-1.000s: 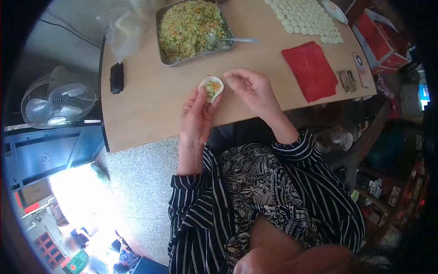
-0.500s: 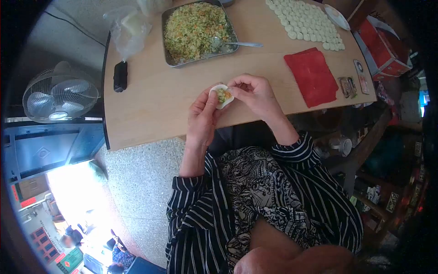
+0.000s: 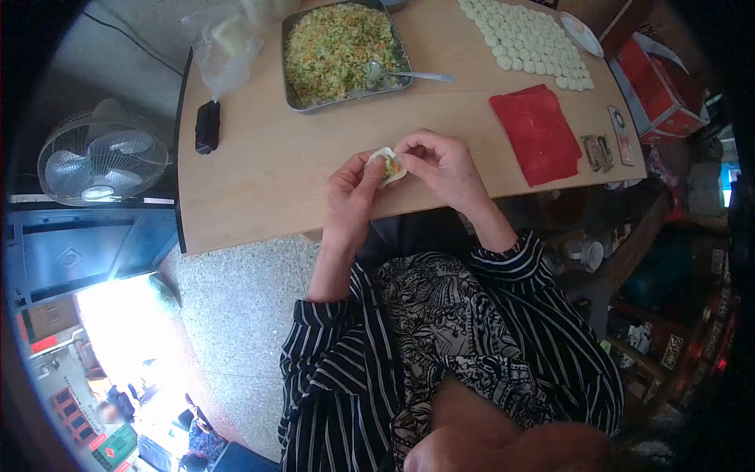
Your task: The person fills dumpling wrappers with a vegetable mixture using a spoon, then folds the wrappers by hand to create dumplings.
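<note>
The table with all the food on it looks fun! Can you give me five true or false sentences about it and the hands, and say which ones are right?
1. The left hand holds a white wrapper with filling in it. True.
2. The right hand is holding the spoon. False: its fingers are at the wrapper's edge, and the spoon rests in the metal tray.
3. The wrapper is closed all the way. False: it is open and the filling shows.
4. The red cloth lies on the table, to the right of the hands. True.
5. The fan stands on the table. False: it is beside the table, on the left.
</note>
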A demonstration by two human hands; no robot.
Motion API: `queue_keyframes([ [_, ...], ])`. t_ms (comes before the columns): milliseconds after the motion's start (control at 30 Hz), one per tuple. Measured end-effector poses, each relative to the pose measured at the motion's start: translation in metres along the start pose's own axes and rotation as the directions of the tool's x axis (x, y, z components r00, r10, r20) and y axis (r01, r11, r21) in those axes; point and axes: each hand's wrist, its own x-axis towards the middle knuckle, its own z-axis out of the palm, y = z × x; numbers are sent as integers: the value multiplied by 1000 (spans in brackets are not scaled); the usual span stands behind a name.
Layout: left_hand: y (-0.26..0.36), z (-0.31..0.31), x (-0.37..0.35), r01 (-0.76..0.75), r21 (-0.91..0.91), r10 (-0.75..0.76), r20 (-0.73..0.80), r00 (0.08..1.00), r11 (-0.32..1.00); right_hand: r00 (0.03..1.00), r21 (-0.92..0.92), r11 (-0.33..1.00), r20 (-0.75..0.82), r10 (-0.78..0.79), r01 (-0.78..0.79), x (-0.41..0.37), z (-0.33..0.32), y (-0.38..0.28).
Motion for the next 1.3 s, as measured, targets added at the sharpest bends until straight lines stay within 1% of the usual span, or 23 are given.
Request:
queue_keyframes([
  [67,2,-1,0,-25,50,24,22,999,998,1000,-13,1000,18,22,-22,0,-2,-1],
  [133,3,-2,0,-63,144,57,47,997,988,999,-10,999,23,44,-44,2,-2,0],
  [267,4,-5,1,-106,313,93,57,994,944,998,-125,990,17,60,-58,-1,-2,-7],
  [333,5,-8,2,-79,383,61,57,996,920,999,-174,984,28,47,-41,-1,-1,-8],
  [367,5,-10,2,-65,418,46,56,997,906,999,-152,988,26,30,-26,-2,-1,-6],
  [533,1,-5,2,-101,242,102,9,995,965,999,-72,996,-12,-49,48,-3,2,1],
  [567,-1,-6,3,-110,215,112,-1,994,970,998,-92,994,-12,-54,53,-3,2,-1],
  [633,0,-9,3,-74,267,72,18,997,961,998,-130,990,-9,-63,61,-4,2,-5],
  [733,6,-8,1,-66,321,60,31,998,945,998,-64,996,8,-58,59,-2,2,-4],
  [833,4,-8,2,-106,350,99,37,994,931,990,-216,967,44,-131,138,-2,0,-7],
  [867,1,-9,3,-122,357,116,39,992,926,985,-237,957,68,-157,169,-2,0,-9],
  [933,-2,-13,4,-189,490,186,57,981,851,972,-275,933,115,-207,231,-2,-1,-13],
  [967,-3,-15,5,-220,553,218,70,973,804,979,-273,942,112,-169,194,-3,-1,-14],
  [1033,4,-12,0,-194,595,193,66,979,780,990,-269,956,105,-94,119,-3,1,-15],
  [1133,13,-9,-2,-191,648,178,86,980,738,989,-291,947,94,-111,134,-3,2,-16],
  [1233,16,-12,0,-197,694,164,114,980,692,978,-334,920,114,-176,205,-3,2,-8],
  [1267,16,-13,0,-198,709,158,123,980,676,981,-324,926,95,-170,192,-3,3,-8],
  [1300,15,-13,1,-179,657,143,109,984,732,984,-314,932,77,-163,179,-4,4,-8],
])
